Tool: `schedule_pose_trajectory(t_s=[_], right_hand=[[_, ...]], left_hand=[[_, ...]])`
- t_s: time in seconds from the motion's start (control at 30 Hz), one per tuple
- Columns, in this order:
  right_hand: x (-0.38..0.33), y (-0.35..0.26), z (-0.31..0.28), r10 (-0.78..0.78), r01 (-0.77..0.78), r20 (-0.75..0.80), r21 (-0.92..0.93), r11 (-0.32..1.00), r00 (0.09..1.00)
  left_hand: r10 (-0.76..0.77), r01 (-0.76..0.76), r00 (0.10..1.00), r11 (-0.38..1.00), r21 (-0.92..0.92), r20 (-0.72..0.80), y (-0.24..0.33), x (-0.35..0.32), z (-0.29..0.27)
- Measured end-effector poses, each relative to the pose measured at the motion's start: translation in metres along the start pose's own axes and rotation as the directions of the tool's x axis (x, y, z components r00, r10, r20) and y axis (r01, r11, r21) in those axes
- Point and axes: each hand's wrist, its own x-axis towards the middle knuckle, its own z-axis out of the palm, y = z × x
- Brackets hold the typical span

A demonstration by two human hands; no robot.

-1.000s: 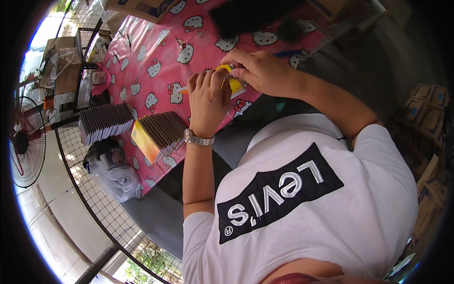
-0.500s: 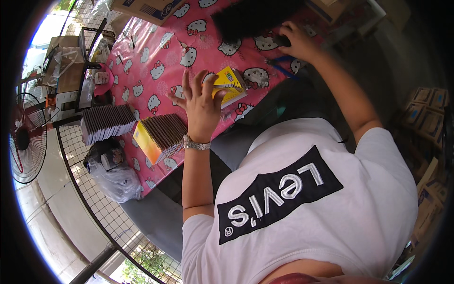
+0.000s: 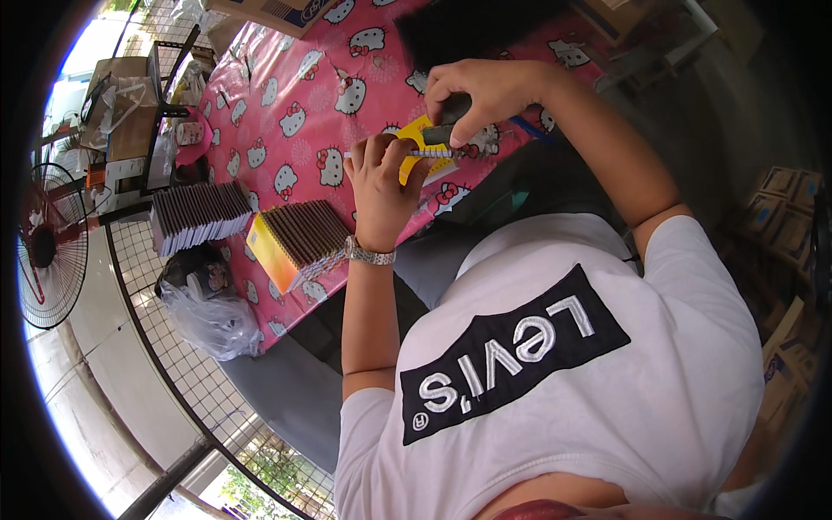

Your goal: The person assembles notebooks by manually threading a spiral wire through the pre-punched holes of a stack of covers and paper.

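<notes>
Change: right hand [image 3: 472,95] is back from the far right of the table and now sits over the yellow-covered, wire-bound paper booklet [image 3: 416,128], bringing a dark grey-green block-like piece [image 3: 439,135]. Left hand [image 3: 381,178] was spread half a second ago; its fingers are now curled down on the booklet. For the work, I read that as both hands on one piece, left steadying, right applying the block at the binding.

Grip: right is closed around the block, thumb along its near side. Left is bent narrow, fingers at the pale coil strip [image 3: 431,154], thumb by the cover; exact fingertip contact is partly hidden.

Location: booklet lies near the table's close edge, on the pink plastic tablecloth [image 3: 292,94] with white cartoon cat heads. Blue-handled tool [image 3: 530,128] lies just right of it; row of brown-coiled, yellow-covered booklets [image 3: 303,234] stands to the left.

Writing: black shirt patch [image 3: 516,351] has big white embroidered letters, upside down from here, clearly legible. Brown cardboard box [image 3: 290,10] at the top has blue print, cut off by the frame. Cover print on the booklet is mostly covered.
</notes>
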Motion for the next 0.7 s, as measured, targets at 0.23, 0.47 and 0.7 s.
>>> schedule_pose_trajectory(t_s=[0.23,0.47,0.7], right_hand=[[0.004,0.002,-0.003,-0.039,0.038,-0.046,-0.033,0.999,0.998],[0.008,-0.002,-0.001,-0.110,0.099,0.033,0.243,0.965,0.993],[0.025,0.002,-0.001,-0.005,0.008,-0.018,0.168,0.986,1.000]], left_hand=[[-0.007,0.007,1.000,0.999,-0.043,0.000,0.003,0.003,-0.004],[-0.054,0.052,0.998,0.996,-0.073,-0.022,0.002,0.001,-0.003],[-0.079,0.078,0.997,0.987,-0.137,-0.005,-0.023,0.002,-0.020]])
